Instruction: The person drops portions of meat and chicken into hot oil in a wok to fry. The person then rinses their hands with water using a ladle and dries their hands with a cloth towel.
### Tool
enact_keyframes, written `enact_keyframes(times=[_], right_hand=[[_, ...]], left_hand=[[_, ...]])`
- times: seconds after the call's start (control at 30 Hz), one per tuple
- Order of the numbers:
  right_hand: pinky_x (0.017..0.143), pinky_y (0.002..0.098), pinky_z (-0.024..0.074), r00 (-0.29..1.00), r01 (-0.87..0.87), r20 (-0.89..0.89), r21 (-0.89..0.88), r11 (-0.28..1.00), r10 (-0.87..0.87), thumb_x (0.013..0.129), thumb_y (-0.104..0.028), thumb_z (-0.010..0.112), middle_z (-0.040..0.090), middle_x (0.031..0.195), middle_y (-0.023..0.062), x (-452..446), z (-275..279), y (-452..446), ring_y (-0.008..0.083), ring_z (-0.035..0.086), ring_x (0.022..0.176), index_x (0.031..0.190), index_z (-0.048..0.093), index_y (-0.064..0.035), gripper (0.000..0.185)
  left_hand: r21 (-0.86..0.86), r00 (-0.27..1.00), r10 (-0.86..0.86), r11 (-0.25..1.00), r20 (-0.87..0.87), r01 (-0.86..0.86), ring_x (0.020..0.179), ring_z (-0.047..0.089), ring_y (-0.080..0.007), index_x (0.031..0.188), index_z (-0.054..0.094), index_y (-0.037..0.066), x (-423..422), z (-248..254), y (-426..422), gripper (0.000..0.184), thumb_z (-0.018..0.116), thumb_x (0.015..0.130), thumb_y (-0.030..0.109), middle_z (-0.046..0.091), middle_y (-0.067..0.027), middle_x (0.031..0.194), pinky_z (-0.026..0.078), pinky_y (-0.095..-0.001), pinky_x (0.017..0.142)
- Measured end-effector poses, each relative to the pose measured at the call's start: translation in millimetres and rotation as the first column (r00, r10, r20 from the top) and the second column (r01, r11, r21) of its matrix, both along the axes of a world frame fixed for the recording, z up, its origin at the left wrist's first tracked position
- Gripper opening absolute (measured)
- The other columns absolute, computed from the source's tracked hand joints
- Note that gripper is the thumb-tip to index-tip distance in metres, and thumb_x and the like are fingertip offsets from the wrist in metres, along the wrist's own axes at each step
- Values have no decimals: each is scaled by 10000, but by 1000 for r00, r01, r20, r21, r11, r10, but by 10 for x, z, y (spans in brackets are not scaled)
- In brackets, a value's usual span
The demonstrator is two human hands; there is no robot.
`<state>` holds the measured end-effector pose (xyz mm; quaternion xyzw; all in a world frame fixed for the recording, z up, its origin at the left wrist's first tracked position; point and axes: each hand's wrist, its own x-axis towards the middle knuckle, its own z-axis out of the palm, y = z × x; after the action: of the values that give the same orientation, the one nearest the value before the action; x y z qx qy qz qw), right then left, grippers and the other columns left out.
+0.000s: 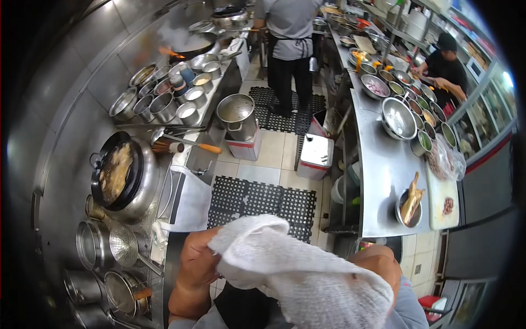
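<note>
A white, fuzzy towel (307, 268) is stretched in front of my body, with a small dark spot near its right end. My left hand (198, 256) is closed on the towel's left end. At the other end, my right hand (378, 262) is closed on the cloth, its fingers mostly hidden behind the folds. Left of my hands, a black wok (133, 181) with bubbling oil and browned food sits on a burner. A perforated skimmer (124, 245) lies below the wok, beside several metal pots.
A steel counter (383, 170) on the right bears a bowl with a golden whole bird (412, 205) and a cutting board (445, 216) with chopped meat. Two people work farther off. A large stockpot (236, 111) stands in the aisle; rubber mats (257, 194) cover the floor.
</note>
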<state>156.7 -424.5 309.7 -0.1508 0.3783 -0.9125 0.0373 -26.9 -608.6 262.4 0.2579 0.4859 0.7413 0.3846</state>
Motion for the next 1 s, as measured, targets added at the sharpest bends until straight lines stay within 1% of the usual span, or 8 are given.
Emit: enact_keyframes(times=[0.27,0.37,0.53,0.63,0.7,0.73,0.83,1.0], right_hand=[[920,331,460,975,221,-23,178,959,-221,859,-43,501,556,1115,197,96,-54,151,231,526,1097,1175,468,78,340],[919,331,460,961,272,-16,224,936,-276,856,-40,499,558,1112,194,124,-101,180,230,528,1093,1171,471,76,336],[916,331,459,944,319,-4,280,906,-331,853,-35,496,561,1106,189,161,-178,241,228,531,1086,1164,477,74,330],[915,331,459,938,332,-1,298,895,-348,851,-32,495,563,1103,187,178,-203,273,228,533,1082,1159,481,73,327],[914,331,459,936,337,-3,304,891,-353,849,-30,494,565,1101,185,179,-212,289,227,535,1079,1156,484,72,324],[913,331,459,936,336,-3,307,890,-352,848,-29,493,565,1100,184,179,-219,293,227,535,1078,1155,485,72,323],[912,331,459,936,336,-8,317,887,-352,846,-26,491,567,1096,181,166,-221,311,226,537,1074,1151,488,71,320],[909,331,459,935,339,-16,337,878,-355,842,-22,488,571,1091,177,107,-234,322,225,541,1067,1144,495,69,314]], left_hand=[[-44,999,4,999,-52,-6,1000,594,-261,1073,569,-131,70,123,55,508,605,840,318,583,-232,1131,437,-344,884],[-65,995,79,995,-55,-82,991,600,-269,1096,552,-139,114,156,85,596,643,811,377,584,-247,1116,450,-349,876],[-17,986,136,990,-92,-138,946,619,-264,1138,511,-155,184,162,126,634,648,811,371,596,-235,1098,469,-333,843],[-40,997,52,998,-63,-55,974,610,-257,1114,550,-123,156,173,144,580,654,808,358,589,-244,1108,455,-333,870],[23,984,118,993,-136,-116,880,609,-225,987,619,-90,202,186,198,444,644,815,318,615,-226,1014,461,-307,788],[24,982,124,992,-140,-122,880,609,-225,987,619,-90,219,203,228,444,644,815,318,615,-226,1014,461,-307,788],[65,987,-22,997,-157,33,695,502,-165,770,611,-66,198,284,330,331,600,833,259,575,-150,799,370,-266,606],[57,980,-86,994,-181,98,687,503,-163,773,617,-59,204,293,318,327,596,835,261,571,-138,785,372,-263,603]])
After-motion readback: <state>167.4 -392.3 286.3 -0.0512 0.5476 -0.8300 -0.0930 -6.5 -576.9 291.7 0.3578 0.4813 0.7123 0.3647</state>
